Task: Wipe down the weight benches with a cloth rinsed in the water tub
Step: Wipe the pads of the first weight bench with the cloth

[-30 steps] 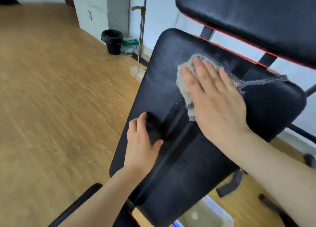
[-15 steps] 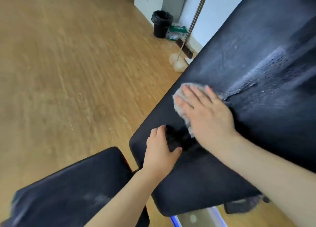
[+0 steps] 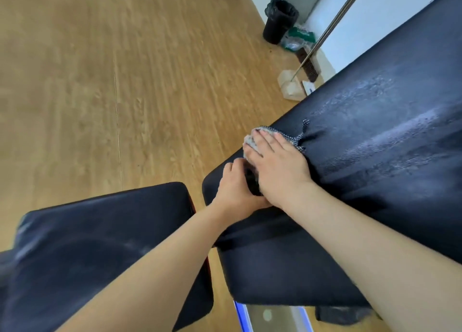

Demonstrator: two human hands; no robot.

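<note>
Nearest, at the bottom edge, a clear water tub [image 3: 271, 316] with a blue rim shows on the floor through the gap between the two black pads. The seat pad [image 3: 100, 244] fills the lower left, with faint damp smears across its top. Both bare forearms reach up from the bottom of the view, over the seat pad and the lower end of the back pad [image 3: 375, 194], which runs up to the right.

The left hand [image 3: 235, 184] holds the back pad at its left edge. Its fingers are bent over the rim and its thumb lies on the top face, touching the heel of the other hand. The right hand [image 3: 277, 166] lies flat with its fingers straight and close together, pressing the cloth [image 3: 251, 142] down on the pad near that same edge. The cloth is grey. Only its front shows past the fingertips, and a dark speckled hem trails out to the right of the hand.

Beyond the hands, pale wet streaks run along the back pad towards the upper right. A wooden floor [image 3: 125, 81] spreads to the left. Farther off by the white wall, a mop [image 3: 291, 85] rests on the floor with its pole leaning up to the right. Beside it lie a green packet [image 3: 298, 37] and, farthest, a black bin [image 3: 280, 19] with a bag liner.
</note>
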